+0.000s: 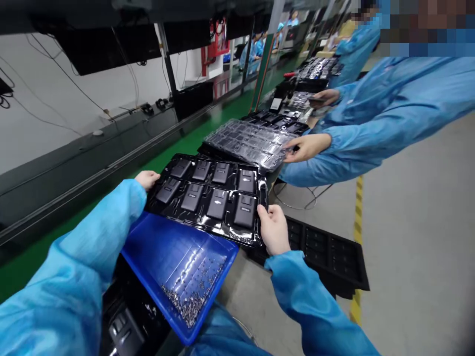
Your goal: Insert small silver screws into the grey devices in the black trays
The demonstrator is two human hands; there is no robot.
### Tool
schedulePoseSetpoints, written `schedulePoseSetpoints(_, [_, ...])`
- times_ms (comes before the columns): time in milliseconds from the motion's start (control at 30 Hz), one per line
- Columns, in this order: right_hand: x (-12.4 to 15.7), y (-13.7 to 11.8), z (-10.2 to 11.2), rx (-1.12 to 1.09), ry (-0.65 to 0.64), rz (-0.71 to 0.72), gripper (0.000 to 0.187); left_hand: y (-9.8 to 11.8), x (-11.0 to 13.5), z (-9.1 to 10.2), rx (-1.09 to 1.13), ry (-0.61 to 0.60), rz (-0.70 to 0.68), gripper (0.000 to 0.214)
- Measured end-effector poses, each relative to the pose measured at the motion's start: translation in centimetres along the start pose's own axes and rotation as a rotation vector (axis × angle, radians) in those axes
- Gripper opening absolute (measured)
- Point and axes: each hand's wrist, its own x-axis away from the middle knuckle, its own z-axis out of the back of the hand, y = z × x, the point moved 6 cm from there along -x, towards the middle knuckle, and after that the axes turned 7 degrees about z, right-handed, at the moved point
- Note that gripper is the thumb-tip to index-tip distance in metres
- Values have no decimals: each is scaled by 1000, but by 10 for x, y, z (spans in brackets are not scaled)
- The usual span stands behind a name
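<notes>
Markings on eight dark rectangular devices [217, 203] too small to read, seated in a black plastic tray [226, 231] raised just above a blue plastic bin [156, 247] of small metal screws [193, 296]. Left hand [147, 179] clasping the tray's far left edge, fingers hidden beneath it; right hand [273, 229] gripping the near right edge, beside a small dark object [263, 194] hard to make out. Farther along, a co-worker's hand [306, 148] touching a clear plastic tray [248, 143] above stacked black trays.
</notes>
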Motion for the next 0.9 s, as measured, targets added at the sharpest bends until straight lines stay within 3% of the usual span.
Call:
schedulePoseSetpoints(200, [-18,34,11,112,182,-24,54,27,-78,-61,-213,-40,-104,36])
schedulePoseSetpoints(400, [-31,65,7,251,244,4,44,10,-144,-99,-369,-48,-126,30])
schedulePoseSetpoints(633, [-28,86,-12,246,246,33,41,-8,-176,-103,-450,-22,-181,27])
schedulePoseSetpoints(900, [-11,74,-33,23,111,58,68,-17,-175,-82,-569,4,-237,27])
